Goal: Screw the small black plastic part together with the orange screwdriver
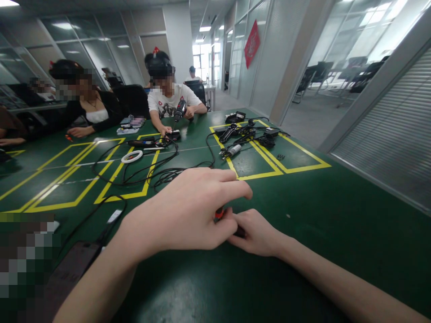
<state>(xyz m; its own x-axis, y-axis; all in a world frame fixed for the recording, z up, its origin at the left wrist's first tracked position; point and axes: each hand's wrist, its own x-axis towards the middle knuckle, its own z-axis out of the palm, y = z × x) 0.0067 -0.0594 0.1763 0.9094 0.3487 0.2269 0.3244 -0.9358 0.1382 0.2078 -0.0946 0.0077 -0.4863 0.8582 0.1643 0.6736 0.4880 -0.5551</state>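
Observation:
My left hand (188, 211) reaches over the green table with its thumb and fingers bent together around a small orange-red and black piece (219, 212). Most of that piece is hidden behind the fingers, so its kind does not show. Close against it, my right hand (256, 233) is closed around a small dark object (240, 232), which peeks out below the index finger. Whether the two pieces are one thing, I cannot tell. Both hands meet low over the near part of the table (319, 215).
Black cables and adapters (266, 137) lie in a yellow-taped area, with a silver-and-black plug piece (232, 151) beside them. A white ring (132, 156) and loose cable lie left. Across the table a person holds a power drill (180, 110). A phone (72, 264) lies near left.

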